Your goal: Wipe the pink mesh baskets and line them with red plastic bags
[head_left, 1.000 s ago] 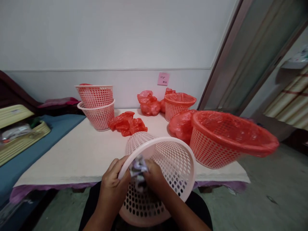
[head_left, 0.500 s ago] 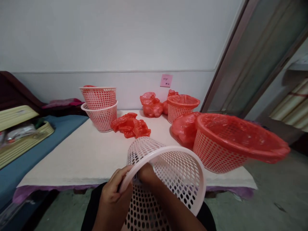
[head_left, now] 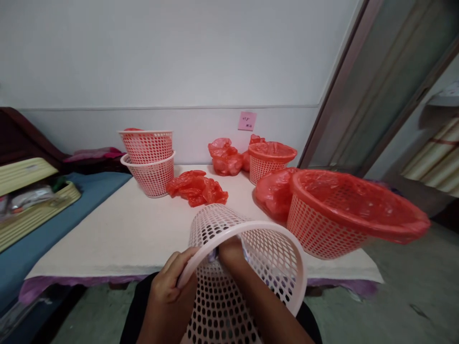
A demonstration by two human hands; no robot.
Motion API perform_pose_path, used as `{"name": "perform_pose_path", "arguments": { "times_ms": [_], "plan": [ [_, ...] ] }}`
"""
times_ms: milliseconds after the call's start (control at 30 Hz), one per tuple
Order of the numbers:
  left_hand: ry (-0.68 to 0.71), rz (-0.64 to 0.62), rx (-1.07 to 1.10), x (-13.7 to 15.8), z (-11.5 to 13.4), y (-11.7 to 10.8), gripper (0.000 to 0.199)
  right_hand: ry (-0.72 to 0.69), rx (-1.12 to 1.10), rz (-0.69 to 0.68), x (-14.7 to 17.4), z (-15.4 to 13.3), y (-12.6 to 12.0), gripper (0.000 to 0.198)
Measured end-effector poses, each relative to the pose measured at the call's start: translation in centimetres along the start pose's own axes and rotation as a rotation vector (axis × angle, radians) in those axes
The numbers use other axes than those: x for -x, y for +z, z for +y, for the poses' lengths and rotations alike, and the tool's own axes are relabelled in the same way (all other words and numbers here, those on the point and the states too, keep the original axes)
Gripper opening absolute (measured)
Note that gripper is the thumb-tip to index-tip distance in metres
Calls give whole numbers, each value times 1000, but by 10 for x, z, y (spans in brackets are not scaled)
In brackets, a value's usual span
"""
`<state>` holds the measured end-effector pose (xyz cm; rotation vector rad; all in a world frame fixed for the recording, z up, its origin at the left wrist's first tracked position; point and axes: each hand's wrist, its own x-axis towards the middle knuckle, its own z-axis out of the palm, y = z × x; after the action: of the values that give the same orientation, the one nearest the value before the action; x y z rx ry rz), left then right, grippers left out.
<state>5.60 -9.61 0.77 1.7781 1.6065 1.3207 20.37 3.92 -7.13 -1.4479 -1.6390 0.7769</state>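
Note:
A pale pink plastic mesh basket (head_left: pixel 215 296) lies tilted in front of me, its open mouth facing me. My left hand (head_left: pixel 172 279) grips its rim on the left, thumb and fingers wrapped around the edge. Reaching through the mouth, my right hand (head_left: pixel 231 251) presses against the inner wall. Bits of a pale purplish cloth (head_left: pixel 213 254) show beside that hand, though its fingers are mostly hidden. On the table beyond the basket lies a crumpled red plastic bag (head_left: pixel 197 188).
Two stacked pink baskets (head_left: pixel 154 177) stand at the back left. To the right are a red-lined basket (head_left: pixel 322 234) near the table edge and a smaller lined one (head_left: pixel 267 169). A bunched red bag (head_left: pixel 225 160) sits by the wall, below a pink note (head_left: pixel 247 121).
My right hand has shifted slightly up and right inside the basket, and more of the pale cloth shows. My left hand keeps its grip on the rim.

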Motion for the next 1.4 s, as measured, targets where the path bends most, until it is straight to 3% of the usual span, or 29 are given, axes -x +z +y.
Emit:
{"name": "perform_pose_path", "arguments": {
  "times_ms": [100,200,367,500,567,633,733,833,900,967,1067,1200,1400],
  "plan": [
    [-21,2,-3,-6,1,-3,33,-116,160,7,15,-16,-11,33],
    [-69,30,-21,-13,0,-9,35,-291,343,56,21,-37,-41,36],
    [-84,76,-22,-18,-10,-16,36,-636,846,332,38,-43,-87,34],
    [-106,123,2,-19,-21,-21,36,-495,1043,224,63,-30,-92,23],
    [-108,128,6,-19,-24,-22,37,-432,1062,140,75,-28,-88,19],
    [-106,131,3,-19,-23,-21,37,-466,993,121,82,-35,-87,20],
    [-87,124,-14,-17,-20,-19,36,-669,855,279,75,-55,-95,27],
    [-64,83,-13,-13,-19,-17,36,-828,874,430,55,-69,-106,29],
    [-67,91,7,-12,-21,-17,37,-752,986,327,43,-64,-105,26],
    [-79,110,12,-13,-23,-18,36,-562,1053,84,39,-49,-93,23],
    [-99,96,-13,-13,-23,-18,36,-282,838,-209,47,-18,-61,24],
    [-99,48,-16,-11,-14,-14,37,-150,607,-274,50,-1,-31,23],
    [-180,81,80,-8,-9,-9,37,59,-20,-227,31,-19,-24,23]
  ]
}}
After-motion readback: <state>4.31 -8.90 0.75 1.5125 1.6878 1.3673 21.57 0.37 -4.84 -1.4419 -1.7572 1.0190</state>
